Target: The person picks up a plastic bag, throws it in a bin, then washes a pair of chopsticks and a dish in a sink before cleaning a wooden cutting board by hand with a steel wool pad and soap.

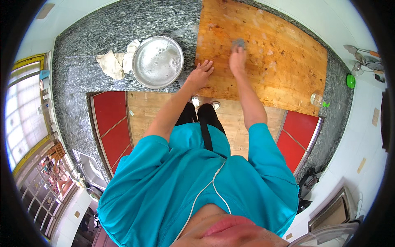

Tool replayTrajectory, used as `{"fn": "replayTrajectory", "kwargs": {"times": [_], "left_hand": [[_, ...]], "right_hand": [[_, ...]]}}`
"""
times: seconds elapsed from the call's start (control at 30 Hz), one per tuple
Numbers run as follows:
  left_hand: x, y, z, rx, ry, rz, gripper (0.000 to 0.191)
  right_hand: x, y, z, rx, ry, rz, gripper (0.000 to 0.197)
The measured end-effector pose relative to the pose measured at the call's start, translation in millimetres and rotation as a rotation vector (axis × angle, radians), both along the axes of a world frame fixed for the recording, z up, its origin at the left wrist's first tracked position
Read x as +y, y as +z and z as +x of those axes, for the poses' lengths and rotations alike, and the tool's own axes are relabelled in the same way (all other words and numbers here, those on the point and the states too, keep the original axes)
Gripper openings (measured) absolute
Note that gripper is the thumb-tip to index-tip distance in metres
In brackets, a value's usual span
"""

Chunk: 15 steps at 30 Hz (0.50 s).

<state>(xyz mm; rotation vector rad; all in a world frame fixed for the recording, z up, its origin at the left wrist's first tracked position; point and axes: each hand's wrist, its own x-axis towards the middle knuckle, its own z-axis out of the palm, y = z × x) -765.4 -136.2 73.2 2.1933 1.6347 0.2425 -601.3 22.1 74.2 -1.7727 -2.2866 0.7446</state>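
A large wooden board [287, 71] with dark stains and whitish wet patches lies on the speckled stone counter. My right hand [238, 60] grips a grey scouring pad [239, 43] against the board's upper left part. Near the board's lower left edge rests my left hand [200, 74], palm down, fingers spread, holding nothing. To the left of it stands a round metal basin [158, 61] with sudsy water. Two pale cloths, one [111, 65] flatter and one [130, 52] touching the basin's rim, lie beside it on the counter.
A clear jar [316, 99] lies at the board's right corner, by a small green item [326, 104]. A green container [351, 81] and hanging utensils [361, 55] are at the right wall. A sink [92, 168] is at the lower left. Red cabinets [112, 112] flank the floor.
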Motion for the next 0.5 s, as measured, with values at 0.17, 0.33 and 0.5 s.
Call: {"fn": "replayTrajectory", "kwargs": {"times": [0.17,0.33,0.5], "left_hand": [[8.3,5.4,6.6,-0.037,-0.014,-0.034,0.050],[-3.1,1.6,2.6,-0.080,0.033,-0.007,0.049],[-3.7,-0.6,7.5,-0.124,0.012,0.053,0.048]], "right_hand": [[-19.6,-3.0,-86.1,-0.167,0.282,0.363,0.032],[14.4,12.9,-49.2,-0.020,-0.091,-0.078,0.031],[22.7,11.6,17.8,0.285,-0.483,-0.150,0.034]]}}
